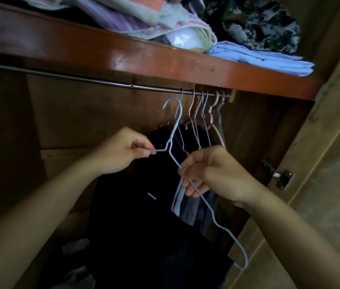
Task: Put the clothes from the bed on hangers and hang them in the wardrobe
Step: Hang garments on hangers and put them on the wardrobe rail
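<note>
A light blue wire hanger (217, 220) is held in front of the open wardrobe, empty of clothes, its hook below the metal rail (60, 75). My left hand (123, 151) pinches its short left arm near the neck. My right hand (208, 172) grips its long right arm, which slopes down to the lower right. Behind the hands hang dark clothes (144, 205) on several blue and pink hangers (201, 109) bunched at the rail's right end. The bed is out of view.
A reddish wooden shelf (123, 53) above the rail carries folded fabrics, among them a blue stack (265, 59) and a dark patterned bundle (258, 24). The wardrobe door (331, 163) stands open at right with a metal hinge (279, 176). Pale items lie on the wardrobe floor.
</note>
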Demonstrator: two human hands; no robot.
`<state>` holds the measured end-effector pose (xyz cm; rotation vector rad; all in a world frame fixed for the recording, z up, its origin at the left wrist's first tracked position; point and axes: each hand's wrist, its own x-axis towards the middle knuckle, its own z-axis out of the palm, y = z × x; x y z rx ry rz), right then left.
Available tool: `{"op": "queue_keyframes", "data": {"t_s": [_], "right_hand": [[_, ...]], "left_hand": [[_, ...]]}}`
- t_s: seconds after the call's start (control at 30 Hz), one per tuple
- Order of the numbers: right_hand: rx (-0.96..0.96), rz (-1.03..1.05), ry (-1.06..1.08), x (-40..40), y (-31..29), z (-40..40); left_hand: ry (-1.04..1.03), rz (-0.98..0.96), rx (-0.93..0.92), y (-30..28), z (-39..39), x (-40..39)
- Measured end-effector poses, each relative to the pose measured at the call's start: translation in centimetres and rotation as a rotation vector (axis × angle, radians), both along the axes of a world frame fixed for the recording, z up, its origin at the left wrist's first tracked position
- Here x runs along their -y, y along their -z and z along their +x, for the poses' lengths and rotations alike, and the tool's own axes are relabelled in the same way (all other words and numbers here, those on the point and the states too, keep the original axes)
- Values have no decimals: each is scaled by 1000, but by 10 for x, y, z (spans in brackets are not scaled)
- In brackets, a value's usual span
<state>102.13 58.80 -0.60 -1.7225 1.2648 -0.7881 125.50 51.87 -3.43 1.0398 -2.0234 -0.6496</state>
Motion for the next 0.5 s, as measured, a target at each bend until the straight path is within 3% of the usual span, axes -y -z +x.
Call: {"op": "queue_keyframes", "data": {"t_s": [0.23, 0.5], "right_hand": [[132, 97, 23, 53, 25, 33], [294, 52, 149, 107, 38, 65]], "left_hand": [[-188, -51, 67, 33, -7, 58], [-431, -287, 262, 38, 3, 89]]}}
